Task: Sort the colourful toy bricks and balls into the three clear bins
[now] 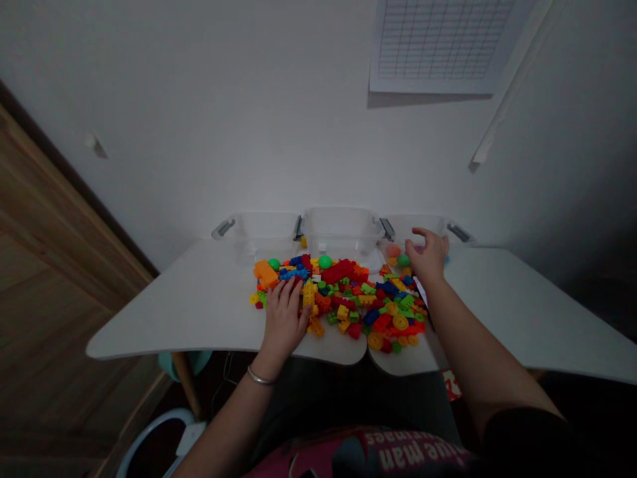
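With the left hand [284, 311] loosely spread at nine o'clock of the brick pile [343, 272] and the right hand [430, 257], fingers parted, at two o'clock over the clear box [423, 219], careless sweeping could drop bricks off the table [164, 312].

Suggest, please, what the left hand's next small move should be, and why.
I would probably reach the left hand to the green ball at the pile's back left: it sits just beyond that hand, in plain view among the blocks, and other balls show in the right-hand box, near the right hand.
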Demonstrator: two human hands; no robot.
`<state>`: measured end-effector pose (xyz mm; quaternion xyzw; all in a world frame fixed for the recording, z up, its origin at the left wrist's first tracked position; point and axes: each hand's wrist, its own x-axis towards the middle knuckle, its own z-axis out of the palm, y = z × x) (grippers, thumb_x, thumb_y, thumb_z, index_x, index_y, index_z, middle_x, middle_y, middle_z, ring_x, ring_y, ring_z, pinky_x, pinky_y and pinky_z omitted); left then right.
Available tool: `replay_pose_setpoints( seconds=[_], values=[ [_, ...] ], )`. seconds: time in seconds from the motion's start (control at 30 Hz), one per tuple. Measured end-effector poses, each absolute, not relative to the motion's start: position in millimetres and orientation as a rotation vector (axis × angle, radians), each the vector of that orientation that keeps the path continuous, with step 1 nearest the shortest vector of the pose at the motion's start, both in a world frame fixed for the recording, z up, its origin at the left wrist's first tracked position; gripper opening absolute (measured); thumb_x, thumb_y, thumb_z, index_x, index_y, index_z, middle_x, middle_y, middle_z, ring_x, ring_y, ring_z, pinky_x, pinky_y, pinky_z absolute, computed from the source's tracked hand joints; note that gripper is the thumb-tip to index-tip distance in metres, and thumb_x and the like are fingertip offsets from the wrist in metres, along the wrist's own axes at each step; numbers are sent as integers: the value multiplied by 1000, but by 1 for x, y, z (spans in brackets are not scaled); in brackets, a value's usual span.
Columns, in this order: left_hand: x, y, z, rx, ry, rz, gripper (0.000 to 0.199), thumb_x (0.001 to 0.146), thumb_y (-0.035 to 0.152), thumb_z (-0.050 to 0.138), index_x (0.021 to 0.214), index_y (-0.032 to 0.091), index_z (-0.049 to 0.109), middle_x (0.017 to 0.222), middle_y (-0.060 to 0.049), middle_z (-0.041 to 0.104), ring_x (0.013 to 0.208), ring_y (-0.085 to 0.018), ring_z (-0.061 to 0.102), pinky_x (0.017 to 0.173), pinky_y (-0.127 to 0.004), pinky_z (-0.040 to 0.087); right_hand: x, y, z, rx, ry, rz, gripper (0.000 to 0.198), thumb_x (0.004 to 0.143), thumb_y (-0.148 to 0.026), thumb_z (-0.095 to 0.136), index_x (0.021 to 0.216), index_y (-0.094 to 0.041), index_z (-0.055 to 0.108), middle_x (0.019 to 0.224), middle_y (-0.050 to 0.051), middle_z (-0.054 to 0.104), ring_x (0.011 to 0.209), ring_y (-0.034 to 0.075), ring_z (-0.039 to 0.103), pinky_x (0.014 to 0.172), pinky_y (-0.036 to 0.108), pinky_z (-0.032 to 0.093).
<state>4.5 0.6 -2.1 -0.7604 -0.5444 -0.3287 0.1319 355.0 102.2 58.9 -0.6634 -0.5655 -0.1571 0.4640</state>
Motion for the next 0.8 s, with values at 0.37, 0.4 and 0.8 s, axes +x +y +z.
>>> replay_pose_setpoints(
  seconds=[0.37,0.4,0.8],
  values=[
    [5,0,-2,-2208,-1572,-969,51,92,36,45,138,15,47,143,-14,48,132,-33,38,113,-56,26,263,60,98,-1307,-1973,-271,27,85,-29,51,107,-22,65,114,7,66,117,26,50,112,46,25],
    [6,0,-1,-2208,-1572,-972,51,92,36,46,138,15,46,143,-14,48,132,-33,38,113,-56,26,255,59,98,-1272,-2059,-206,27,85,-27,51,108,-22,65,115,6,66,116,25,51,110,43,29],
    [6,-1,0,-2219,-1566,-945,51,92,34,47,138,13,45,144,-14,47,133,-32,37,114,-55,26,191,83,69,-1393,-2411,-24,45,89,-22,48,134,-19,52,138,8,55,123,23,50,108,36,33]
  ],
)
